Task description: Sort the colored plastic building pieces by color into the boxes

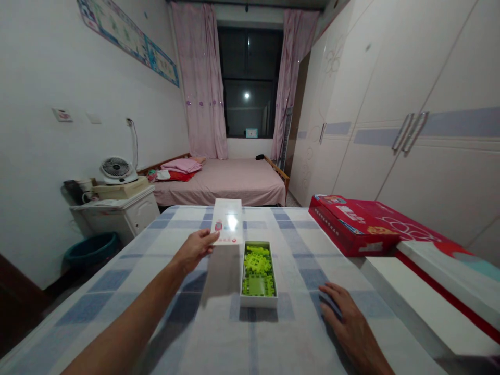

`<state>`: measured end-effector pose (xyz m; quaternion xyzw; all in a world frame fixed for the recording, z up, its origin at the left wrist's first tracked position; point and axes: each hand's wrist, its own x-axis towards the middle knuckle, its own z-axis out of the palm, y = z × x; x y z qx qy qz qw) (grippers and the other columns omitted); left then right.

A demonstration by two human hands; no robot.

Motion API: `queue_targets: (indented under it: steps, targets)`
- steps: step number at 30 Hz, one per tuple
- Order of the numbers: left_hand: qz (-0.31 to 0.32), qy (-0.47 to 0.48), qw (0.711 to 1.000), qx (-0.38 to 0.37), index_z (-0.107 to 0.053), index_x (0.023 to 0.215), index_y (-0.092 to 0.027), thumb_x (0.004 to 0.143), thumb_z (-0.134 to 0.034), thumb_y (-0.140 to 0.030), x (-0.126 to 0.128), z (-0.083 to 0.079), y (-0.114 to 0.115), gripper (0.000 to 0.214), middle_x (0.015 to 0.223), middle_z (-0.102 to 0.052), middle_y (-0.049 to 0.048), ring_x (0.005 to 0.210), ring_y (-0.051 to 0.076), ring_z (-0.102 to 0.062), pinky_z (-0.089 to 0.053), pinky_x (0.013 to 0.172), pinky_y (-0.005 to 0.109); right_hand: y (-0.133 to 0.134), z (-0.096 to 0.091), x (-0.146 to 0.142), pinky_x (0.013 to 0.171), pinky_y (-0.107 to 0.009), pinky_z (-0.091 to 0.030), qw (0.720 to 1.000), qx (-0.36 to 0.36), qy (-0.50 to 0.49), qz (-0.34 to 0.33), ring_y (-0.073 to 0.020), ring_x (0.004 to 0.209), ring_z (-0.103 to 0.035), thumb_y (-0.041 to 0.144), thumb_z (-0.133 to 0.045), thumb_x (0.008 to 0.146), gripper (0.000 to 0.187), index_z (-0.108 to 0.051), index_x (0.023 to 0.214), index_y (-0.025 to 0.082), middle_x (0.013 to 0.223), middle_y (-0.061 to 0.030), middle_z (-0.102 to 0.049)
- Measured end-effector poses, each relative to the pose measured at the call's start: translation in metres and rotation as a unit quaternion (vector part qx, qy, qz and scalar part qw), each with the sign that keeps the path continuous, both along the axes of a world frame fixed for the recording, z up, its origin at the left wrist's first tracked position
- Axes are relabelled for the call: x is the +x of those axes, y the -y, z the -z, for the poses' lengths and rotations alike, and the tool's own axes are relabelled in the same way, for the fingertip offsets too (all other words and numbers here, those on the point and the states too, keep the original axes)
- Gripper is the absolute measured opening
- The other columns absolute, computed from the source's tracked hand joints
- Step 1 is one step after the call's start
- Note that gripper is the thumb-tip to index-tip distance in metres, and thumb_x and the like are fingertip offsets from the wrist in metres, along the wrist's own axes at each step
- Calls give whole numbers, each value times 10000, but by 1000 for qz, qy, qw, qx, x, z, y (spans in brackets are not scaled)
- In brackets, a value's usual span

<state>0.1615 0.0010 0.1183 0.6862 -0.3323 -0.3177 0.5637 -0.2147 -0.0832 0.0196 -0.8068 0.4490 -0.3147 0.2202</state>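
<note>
My left hand (197,247) is closed on the lower left edge of a flat, glossy white printed card (226,211). The card is raised above the table, with a bright glare on its face; whether it is a leaflet or a box lid I cannot tell. Just right of it and nearer to me, an open white box (259,301) stands on the cloth, full of bright green plastic building pieces (258,265). To the right of the box, my right hand (347,317) rests at the tablecloth with its fingers apart and slightly bent, holding nothing.
A checked blue and white tablecloth (156,260) covers the table. Red boxes (351,216) lie along its right side, beside a white box (425,302). Beyond the table are a bed (234,177), a cabinet (133,213) with a fan (117,169), and a teal bin (91,250).
</note>
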Motion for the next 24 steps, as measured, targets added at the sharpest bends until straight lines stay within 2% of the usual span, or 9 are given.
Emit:
queue_targets:
  steps: [4, 7, 9, 11, 13, 15, 17, 20, 24]
  targets:
    - [100, -113, 988, -19, -626, 808, -116, 581, -771, -503, -60, 16, -29, 471, 748, -637, 34, 547, 54, -492, -371, 468, 165, -11, -37, 17, 951, -403, -472, 991, 119, 58, -36, -252, 1120, -565, 494, -477, 810, 462, -610, 1139, 199, 1240, -104, -568]
    - [117, -115, 986, 5, -612, 846, -119, 584, -768, -515, -87, 31, -36, 500, 723, -632, 29, 527, 69, -504, -399, 469, 188, -22, -54, 41, 910, -408, -489, 975, 183, 96, -78, -259, 1107, -567, 488, -514, 775, 513, -587, 1181, 185, 1232, -118, -574]
    - [115, -106, 987, 23, -593, 963, -130, 573, -768, -528, -94, 38, -36, 585, 705, -610, 12, 512, 87, -521, -423, 467, 212, -28, -57, 59, 922, -414, -478, 966, 217, 111, -93, -265, 1130, -551, 489, -519, 765, 581, -550, 1236, 149, 1250, -144, -560]
    - [100, -69, 991, 54, -547, 1097, -144, 598, -721, -579, -94, 42, -35, 684, 685, -572, -12, 475, 108, -522, -437, 450, 246, -33, -55, 76, 949, -415, -459, 958, 238, 127, -99, -267, 1159, -530, 500, -516, 767, 644, -503, 1289, 123, 1284, -163, -532]
    - [79, 32, 993, 85, -529, 1150, -146, 659, -634, -614, -90, 45, -35, 687, 683, -559, -10, 502, 142, -556, -470, 493, 283, -35, -49, 90, 970, -412, -443, 951, 250, 149, -102, -265, 1183, -513, 512, -526, 768, 671, -478, 1317, 129, 1311, -162, -508]
    - [47, 152, 983, 89, -548, 1156, -138, 717, -560, -599, -86, 48, -35, 637, 777, -607, 40, 648, 189, -619, -510, 627, 320, -36, -42, 101, 992, -414, -425, 945, 260, 172, -101, -265, 1196, -503, 523, -545, 767, 675, -475, 1324, 148, 1325, -152, -499]
    - [24, 188, 980, 63, -558, 1177, -135, 757, -517, -560, -84, 53, -34, 599, 984, -641, 103, 888, 229, -637, -506, 800, 337, -36, -37, 109, 1041, -420, -378, 940, 263, 196, -88, -267, 1228, -475, 540, -560, 764, 678, -478, 1322, 162, 1329, -138, -503]
    - [27, 65, 997, 13, -554, 1217, -157, 778, -496, -565, -92, 62, -31, 602, 1263, -579, 117, 1161, 245, -551, -454, 955, 328, -38, -35, 116, 1082, -423, -324, 930, 288, 216, -70, -273, 1261, -439, 576, -547, 775, 674, -501, 1303, 159, 1319, -127, -522]
    - [80, -112, 989, -60, -526, 1263, -172, 757, -560, -592, -115, 68, -28, 658, 1274, -595, 100, 1143, 263, -571, -474, 944, 352, -47, -31, 121, 1097, -419, -305, 919, 267, 261, -125, -265, 1278, -423, 610, -457, 840, 665, -488, 1330, 162, 1348, -120, -505]
